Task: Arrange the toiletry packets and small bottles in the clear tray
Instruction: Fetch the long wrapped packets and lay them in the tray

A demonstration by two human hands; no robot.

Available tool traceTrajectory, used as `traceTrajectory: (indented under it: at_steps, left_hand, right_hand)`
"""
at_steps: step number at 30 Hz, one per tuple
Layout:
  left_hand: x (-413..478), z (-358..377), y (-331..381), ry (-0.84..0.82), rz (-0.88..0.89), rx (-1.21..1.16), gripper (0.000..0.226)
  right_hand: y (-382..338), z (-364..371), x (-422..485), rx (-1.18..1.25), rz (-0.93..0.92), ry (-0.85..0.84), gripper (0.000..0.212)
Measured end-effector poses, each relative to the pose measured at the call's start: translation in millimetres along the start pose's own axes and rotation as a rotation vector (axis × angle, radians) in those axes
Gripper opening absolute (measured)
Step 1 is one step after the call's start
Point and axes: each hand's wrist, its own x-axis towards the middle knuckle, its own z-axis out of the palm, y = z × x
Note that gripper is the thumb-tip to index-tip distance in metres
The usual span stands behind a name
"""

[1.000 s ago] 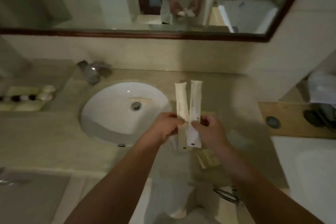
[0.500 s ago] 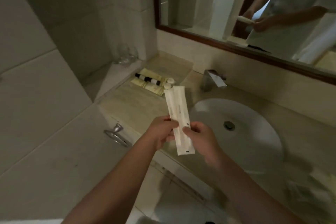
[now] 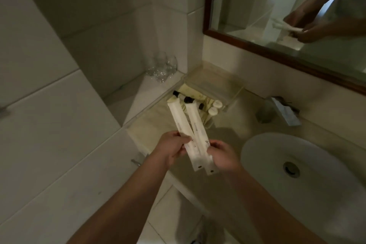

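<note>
Head view (only one supplied). Both hands are raised over the tabletop (image 3: 233, 125), in front of the tray, each on a long white packet. Left hand (image 3: 170, 149): fingers clamped on the lower part of the left packet (image 3: 179, 125). Right hand (image 3: 222, 156): fingers clamped on the lower part of the right packet (image 3: 198, 130). The packets lie side by side, touching along part of their length, tops fanned slightly apart and pointing toward the tray. Judgement: they are held by the lower part so the free ends can be squared up and led in first; the pair is being aligned before placing, not yet set down.

Containers. Clear tray (image 3: 233, 93) sits in the corner of the tabletop, against the wall under the mirror (image 3: 277, 6), left of the tap (image 3: 285, 111) and well apart from the basin (image 3: 316, 164). Inside, near end: small bottles, approx. three w/ dark caps (image 3: 188, 99) and two w/ white caps (image 3: 213, 111), lying together on yellowish packets (image 3: 196, 94) (count unsure, part hidden by the held packets). Far end of the tray looks bare. Glasses (image 3: 162, 67) stand on the ledge to the left, outside the tray.

Task est.: partway; both held packets still to go in.
</note>
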Motion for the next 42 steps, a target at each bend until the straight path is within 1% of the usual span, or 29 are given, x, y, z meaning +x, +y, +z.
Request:
traceTrajectory:
  at_steps: [2,4,7,9,11,13,15,19,21,22,24,26,28,30,32,35,37,39,42]
  left_hand:
    - [23,-4,17,0.052,0.026,0.045,0.012]
    - [44,-5,27,0.071,0.005,0.071,0.012]
    - [69,-4,36,0.052,-0.047,0.066,0.025]
    - [91,-3,43,0.05,-0.061,0.05,0.028]
    - [111,0,52,0.026,-0.097,-0.005,0.023]
    - [131,4,64,-0.028,-0.161,-0.041,0.016]
    - [147,8,74,-0.065,-0.215,-0.023,0.009]
    - [177,12,94,-0.101,-0.328,-0.076,0.001]
    - [190,15,100,-0.104,-0.371,-0.048,0.005]
    - [196,16,102,-0.102,-0.371,0.003,0.009]
    - [204,18,104,-0.095,-0.364,0.065,0.017]
    - [211,18,103,-0.094,-0.362,0.077,0.02]
    - [216,16,102,-0.089,-0.35,0.084,0.017]
    - [218,13,102,-0.075,-0.332,0.082,0.01]
    - [220,8,101,-0.061,-0.328,0.07,0.006]
    - [223,2,101,-0.049,-0.333,0.027,0.017]
    - [224,-2,102,-0.045,-0.331,0.001,0.019]
    - [223,-5,102,-0.046,-0.324,-0.01,0.017]
    - [223,-10,101,-0.046,-0.322,-0.014,0.016]
  right_hand:
    - [-7,0,23,0.001,-0.024,0.017,0.024]
    - [-12,-2,38,0.007,-0.028,0.036,0.029]
    - [-18,-8,52,0.126,0.039,0.069,0.032]
    - [-24,-11,65,0.152,0.075,0.081,0.037]
    - [-28,-10,84,0.19,0.085,0.121,0.033]
    - [-33,-7,100,0.246,0.103,0.223,0.025]
    - [-36,-3,112,0.299,0.124,0.309,0.017]
    - [-46,5,136,0.447,0.218,0.411,0.012]
    - [-51,7,147,0.506,0.246,0.454,0.007]
    - [-52,7,152,0.524,0.254,0.465,0.007]
    - [-54,7,159,0.525,0.271,0.474,0.013]
    - [-55,7,166,0.521,0.292,0.474,0.021]
    - [-57,5,172,0.517,0.31,0.472,0.032]
    - [-59,4,180,0.494,0.326,0.464,0.034]
    - [-60,3,188,0.477,0.338,0.463,0.033]
    - [-62,5,204,0.457,0.339,0.465,0.033]
    - [-64,8,215,0.485,0.346,0.474,0.03]
    - [-66,13,223,0.498,0.358,0.509,0.023]
    - [-69,19,229,0.445,0.413,0.565,0.01]
